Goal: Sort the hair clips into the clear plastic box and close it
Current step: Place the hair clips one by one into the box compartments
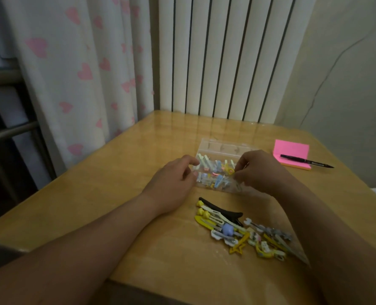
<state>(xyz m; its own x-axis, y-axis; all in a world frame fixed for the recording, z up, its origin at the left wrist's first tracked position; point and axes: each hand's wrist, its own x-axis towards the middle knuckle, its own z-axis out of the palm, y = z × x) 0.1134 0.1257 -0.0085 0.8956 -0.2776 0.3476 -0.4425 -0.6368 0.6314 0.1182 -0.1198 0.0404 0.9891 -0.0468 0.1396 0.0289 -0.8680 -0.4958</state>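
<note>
1. The clear plastic box (224, 148) lies open near the middle of the table (138, 155), toward its far edge, with the lid tipped back toward the radiator (226, 53); the lid stands back so both hands can reach the compartments
2. Small pastel hair clips (213, 172) already fill the box in rows, which suggests sorting is well under way
3. The left hand (171, 183) rests at the left edge of the box, thumb and forefinger curled against its wall; it appears to steady the box so it does not slide. Whether it pinches a clip cannot be told
4. The right hand (261, 170) is at the right edge of the box, fingers closed in a pinch on a small yellow clip (231, 171) just above the compartments, likely seating it in a row
5. The unsorted pile of clips (244, 232) lies toward the near edge of the table, just in front of the box, within short reach of either hand; a long black clip (217, 210) lies at its far side
6. A pink sticky-note pad (290, 150) with a black pen (303, 161) across it sits by the right edge of the table, well apart from the work
7. Remaining steps, by judgement: transfer the pile, then fold the lid down. The long black clip may not fit a compartment
</note>
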